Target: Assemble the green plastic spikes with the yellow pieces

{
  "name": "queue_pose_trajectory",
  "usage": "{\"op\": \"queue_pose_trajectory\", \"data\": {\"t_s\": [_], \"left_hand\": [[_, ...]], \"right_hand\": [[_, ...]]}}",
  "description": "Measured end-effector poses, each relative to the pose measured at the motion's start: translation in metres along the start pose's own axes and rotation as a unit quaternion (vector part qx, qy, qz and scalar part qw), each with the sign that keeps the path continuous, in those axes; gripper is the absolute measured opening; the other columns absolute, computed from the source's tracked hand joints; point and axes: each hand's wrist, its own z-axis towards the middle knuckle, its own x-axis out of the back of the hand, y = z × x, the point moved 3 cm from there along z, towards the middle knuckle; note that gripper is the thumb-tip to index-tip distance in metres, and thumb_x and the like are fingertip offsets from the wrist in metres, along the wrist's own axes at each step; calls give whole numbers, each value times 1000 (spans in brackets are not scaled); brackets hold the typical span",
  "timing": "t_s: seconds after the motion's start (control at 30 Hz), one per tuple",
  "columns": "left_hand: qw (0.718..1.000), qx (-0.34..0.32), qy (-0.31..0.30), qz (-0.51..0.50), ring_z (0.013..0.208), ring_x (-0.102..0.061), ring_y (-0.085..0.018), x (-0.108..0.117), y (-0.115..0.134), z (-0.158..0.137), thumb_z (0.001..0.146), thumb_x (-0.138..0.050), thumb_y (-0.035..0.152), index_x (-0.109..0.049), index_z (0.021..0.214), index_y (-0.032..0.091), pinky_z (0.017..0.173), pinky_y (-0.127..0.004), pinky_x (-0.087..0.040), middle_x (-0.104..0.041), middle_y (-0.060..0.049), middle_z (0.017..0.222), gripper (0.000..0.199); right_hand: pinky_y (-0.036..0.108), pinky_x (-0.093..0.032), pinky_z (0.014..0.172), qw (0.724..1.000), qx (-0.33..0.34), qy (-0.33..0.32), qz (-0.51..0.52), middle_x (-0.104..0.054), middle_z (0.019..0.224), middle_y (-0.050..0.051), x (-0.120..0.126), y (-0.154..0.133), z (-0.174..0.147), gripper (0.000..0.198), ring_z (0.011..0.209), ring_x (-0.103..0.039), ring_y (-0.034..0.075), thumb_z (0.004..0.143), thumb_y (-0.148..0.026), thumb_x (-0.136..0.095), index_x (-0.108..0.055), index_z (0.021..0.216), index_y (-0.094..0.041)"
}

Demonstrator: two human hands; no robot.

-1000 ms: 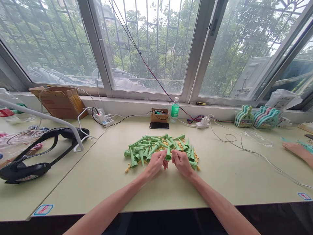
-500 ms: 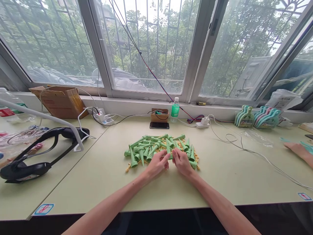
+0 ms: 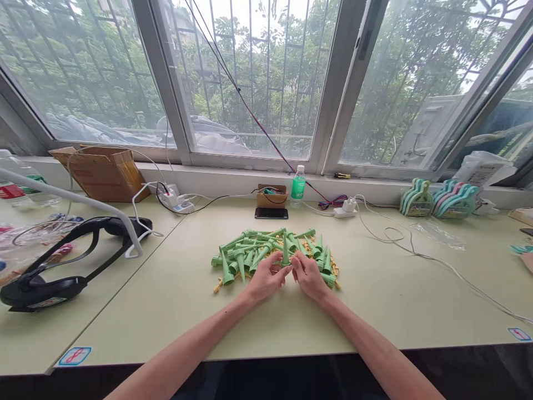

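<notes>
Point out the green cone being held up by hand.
The upright green cone between the left hand and right hand, tip up; the other cones lie heaped on the table.

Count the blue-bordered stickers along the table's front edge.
2: one sticker at left, outside the left forearm; the other sticker at far right, beyond the right forearm. Both arms cross the table edge and could hide another.

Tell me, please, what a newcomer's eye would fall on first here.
Probably the green cones heaped in the middle of the table, with yellow pieces among them. At the heap's near edge, the left hand holds one cone tip up, the right hand close beside it. Next might come the black headset at the left.
</notes>
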Motion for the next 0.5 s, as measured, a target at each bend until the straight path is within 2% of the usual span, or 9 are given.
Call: {"op": "queue_pose_trajectory", "data": {"t_s": [0.17,0.3,0.5], "left_hand": [[1000,-10,1,27,45,-51,-11,1,1,0,78,-68,46,-59,101,16,46,-23,-45,-51,5,54,38],[999,-37,-2,38,49,-55,-9,1,2,1,81,-66,44,-63,105,17,47,-23,-48,-59,0,75,37],[997,-61,2,50,50,-53,-6,0,4,1,84,-62,43,-64,104,18,47,-23,-50,-57,-4,95,32]], "right_hand": [[24,-35,47,1000,4,7,-6,-46,46,-4,1,1,0,46,42,-42,11,97,-53,-35,-40,64,-22],[25,-37,50,1000,10,13,-18,-46,45,-2,1,-1,1,52,43,-44,11,98,-52,-32,-42,58,-21],[25,-37,51,999,10,25,-22,-46,45,-1,1,-4,0,55,43,-43,11,100,-48,-31,-41,53,-20]]}}
